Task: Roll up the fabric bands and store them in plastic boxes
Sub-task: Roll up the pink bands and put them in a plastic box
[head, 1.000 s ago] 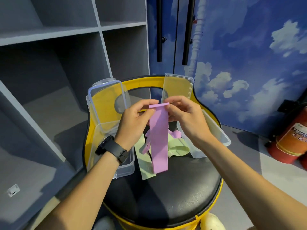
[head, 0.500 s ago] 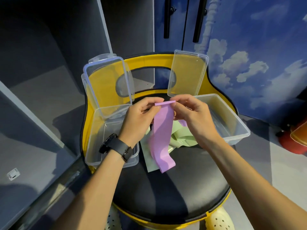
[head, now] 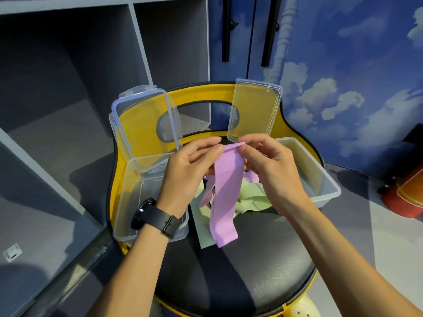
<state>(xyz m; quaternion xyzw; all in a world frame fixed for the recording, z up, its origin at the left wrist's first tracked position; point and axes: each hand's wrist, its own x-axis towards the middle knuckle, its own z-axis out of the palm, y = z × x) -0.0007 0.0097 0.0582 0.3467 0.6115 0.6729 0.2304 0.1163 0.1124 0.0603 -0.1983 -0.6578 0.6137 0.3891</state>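
We count two hands, our left hand (head: 187, 175) and our right hand (head: 272, 170). Two clear plastic boxes, one on the left (head: 128, 202) and one on the right (head: 320, 181), stand with two lids raised, left (head: 142, 124) and right (head: 254, 108). One purple band (head: 225, 193) hangs; one watch (head: 155, 219); one stool (head: 240, 282).

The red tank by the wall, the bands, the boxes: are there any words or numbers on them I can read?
No text can be read here.
Red tank: its orange label is cut off at the edge and blurred, unreadable.
Green band: faint marks, too small to read.
Purple band, clear boxes, watch: no writing visible.
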